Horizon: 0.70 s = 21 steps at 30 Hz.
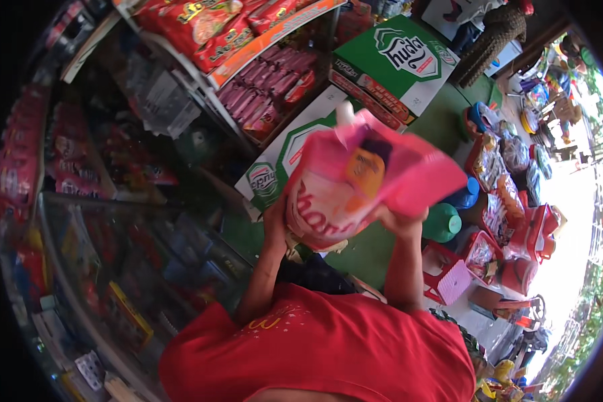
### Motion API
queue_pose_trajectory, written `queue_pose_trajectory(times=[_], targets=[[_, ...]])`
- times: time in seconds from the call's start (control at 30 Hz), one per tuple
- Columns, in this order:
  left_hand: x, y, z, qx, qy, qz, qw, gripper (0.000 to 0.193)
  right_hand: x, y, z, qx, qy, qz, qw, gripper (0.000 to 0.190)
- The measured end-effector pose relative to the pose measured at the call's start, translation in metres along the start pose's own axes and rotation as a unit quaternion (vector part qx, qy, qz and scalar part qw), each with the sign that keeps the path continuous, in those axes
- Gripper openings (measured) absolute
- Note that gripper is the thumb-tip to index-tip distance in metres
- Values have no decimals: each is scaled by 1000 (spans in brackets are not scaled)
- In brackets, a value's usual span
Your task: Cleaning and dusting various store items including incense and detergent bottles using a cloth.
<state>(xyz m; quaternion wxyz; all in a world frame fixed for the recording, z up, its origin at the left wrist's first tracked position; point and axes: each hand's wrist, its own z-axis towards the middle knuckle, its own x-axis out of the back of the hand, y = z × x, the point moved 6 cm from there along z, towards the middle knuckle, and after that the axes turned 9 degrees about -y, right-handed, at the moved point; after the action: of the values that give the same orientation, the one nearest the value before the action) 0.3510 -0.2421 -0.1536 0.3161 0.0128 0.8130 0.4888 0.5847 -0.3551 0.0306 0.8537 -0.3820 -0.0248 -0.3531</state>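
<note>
Between both hands I hold up a large pink plastic refill pouch [329,201], blurred by motion. It bears big writing, and a white cap-like piece [345,113] sticks up at its top. My left hand [276,216] grips the pouch's left side; most of its fingers are hidden. My right hand [403,221] grips the right side, near a bright pink flap or fold. Just beyond the pouch, and partly hidden by it, lies a white and green Huda carton [264,178]. Behind that is a second, green Huda carton [389,60].
Red instant noodle packs [196,25] fill a shelf at upper left, above a box of pink-wrapped packets [269,85]. A glass display case [145,256] stands to my left. On the right are red plastic baskets [444,274], a green bottle [441,222] and bagged goods.
</note>
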Motion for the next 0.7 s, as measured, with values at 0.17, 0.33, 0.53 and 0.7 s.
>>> queue_pose_trajectory(times=[0.17, 0.33, 0.53, 0.7], targets=[[-1, 41, -28, 13, -119, 10, 993, 44, -22, -20, 67, 172, -4, -112, 979, 53], [30, 42, -31, -7, -118, 278, 953, 38, -53, 20, 61, 94, 9, -28, 995, 21], [25, 29, -75, -25, 24, 178, 984, 31, -61, 37, 53, 147, -5, 7, 989, 19], [-43, 48, -98, -190, -44, 8, 981, 30, -57, 90, 72, 40, -76, 126, 988, 24]])
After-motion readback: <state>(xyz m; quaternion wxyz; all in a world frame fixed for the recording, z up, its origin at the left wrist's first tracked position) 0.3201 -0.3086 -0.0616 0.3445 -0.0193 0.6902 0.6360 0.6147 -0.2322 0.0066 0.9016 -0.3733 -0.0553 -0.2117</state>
